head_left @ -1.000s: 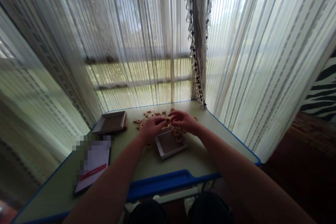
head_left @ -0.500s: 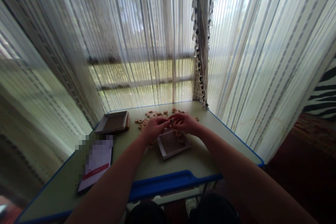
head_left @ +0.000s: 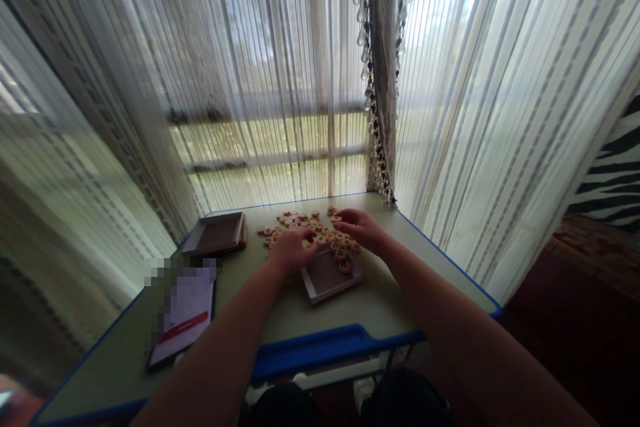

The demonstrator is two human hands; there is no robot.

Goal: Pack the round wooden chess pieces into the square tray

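Note:
Round wooden pieces with marks on them lie scattered over the far middle of the table. A shallow box tray is on the table nearer to me, with a few pieces at its right side. My left hand hovers at the tray's far left corner, fingers curled with thumb and forefinger closed; what they hold, if anything, is too small to name. Beyond the tray, my right hand pinches a round wooden piece between thumb and fingertips above the other pieces.
Another shallow box stands at the table's far left. A dark-edged tablet or board, partly pixelated, lies at the left. The pale table has a blue rim, and curtains hang behind it.
My hands were together over the pieces and have moved apart. My right hand has shifted slightly right, uncovering pieces beyond the tray, and now has a round piece at its fingertips.

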